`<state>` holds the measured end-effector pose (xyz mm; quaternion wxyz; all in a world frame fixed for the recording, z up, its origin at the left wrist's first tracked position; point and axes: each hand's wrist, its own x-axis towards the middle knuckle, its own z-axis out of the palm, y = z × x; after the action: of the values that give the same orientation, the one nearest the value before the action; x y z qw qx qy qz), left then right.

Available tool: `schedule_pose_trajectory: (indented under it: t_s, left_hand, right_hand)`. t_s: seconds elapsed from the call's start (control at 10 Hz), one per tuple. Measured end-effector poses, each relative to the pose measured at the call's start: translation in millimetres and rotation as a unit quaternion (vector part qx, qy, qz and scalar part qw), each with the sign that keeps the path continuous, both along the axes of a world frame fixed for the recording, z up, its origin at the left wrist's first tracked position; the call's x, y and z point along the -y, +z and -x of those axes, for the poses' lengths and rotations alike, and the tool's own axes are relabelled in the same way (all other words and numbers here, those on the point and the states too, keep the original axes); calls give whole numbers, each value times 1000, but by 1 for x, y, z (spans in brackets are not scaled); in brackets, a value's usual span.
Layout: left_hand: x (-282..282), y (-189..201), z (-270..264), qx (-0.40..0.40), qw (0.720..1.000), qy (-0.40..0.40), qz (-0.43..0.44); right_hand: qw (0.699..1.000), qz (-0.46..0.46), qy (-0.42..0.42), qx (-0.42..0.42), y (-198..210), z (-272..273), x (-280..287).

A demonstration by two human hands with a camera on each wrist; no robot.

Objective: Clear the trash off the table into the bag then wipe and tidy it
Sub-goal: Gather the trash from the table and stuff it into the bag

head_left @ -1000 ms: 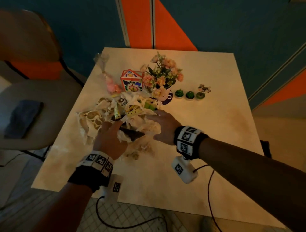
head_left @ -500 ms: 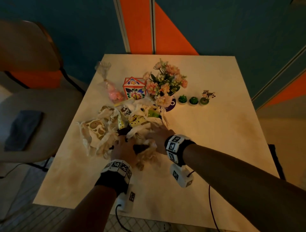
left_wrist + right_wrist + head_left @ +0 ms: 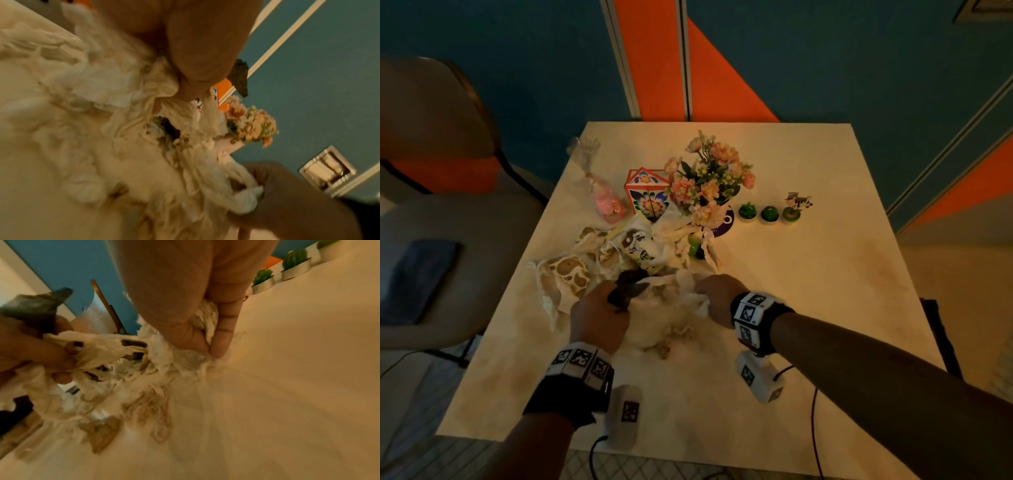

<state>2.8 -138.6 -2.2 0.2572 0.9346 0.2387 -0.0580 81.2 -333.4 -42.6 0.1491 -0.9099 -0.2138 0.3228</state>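
A heap of crumpled white tissues and printed wrappers (image 3: 619, 253) lies left of the table's (image 3: 808, 308) middle. My left hand (image 3: 616, 298) grips a dark crumpled wrapper (image 3: 628, 286) together with a bunch of tissue at the heap's near edge. In the right wrist view the dark wrapper (image 3: 35, 305) sticks up from that hand. My right hand (image 3: 703, 291) pinches a wad of white tissue (image 3: 205, 318) between thumb and fingers, down on the tabletop. Stretched tissue (image 3: 185, 162) runs between the two hands. Small torn scraps (image 3: 664, 349) lie nearer to me.
Behind the heap stand a vase of pink flowers (image 3: 709, 181), a painted house-shaped box (image 3: 647, 195) and a clear bag of pink sweets (image 3: 606, 202). Three small green cactus candles (image 3: 768, 213) sit to the right. A chair (image 3: 431, 212) with a dark cloth (image 3: 417, 274) stands left.
My right hand, flat on the heap a second ago, has closed on tissue. My left hand has picked up the dark wrapper. Both hands have pulled the paper toward me.
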Motion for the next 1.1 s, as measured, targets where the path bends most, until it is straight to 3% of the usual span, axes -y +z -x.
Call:
schedule_pose_trajectory:
  t_s: [0.2,0.4,0.6,0.7,0.9,1.0,1.1]
  left_hand:
    - [-16,27,-1,135,975,110,135]
    - [-11,59,-10,254,937,133,198]
    - [17,108,-17,346,887,139,273]
    - [33,124,-25,380,867,134,293]
    - [86,147,-30,311,892,85,317]
    - [124,148,-34,291,893,105,328]
    - [167,138,-40,266,902,61,336]
  right_hand:
    - [985,-101,-140,13,22,3,32]
    - [905,-284,-316,29,84,8,71]
    - [861,-390,-322,52,120,9,104]
    - [857,-399,-324,46,123,12,118]
    - [844,-404,-345,69,124,37,160]
    - [831,-412,-365,81,126,53,192]
    - [809,-400,-421,96,123,70,237]
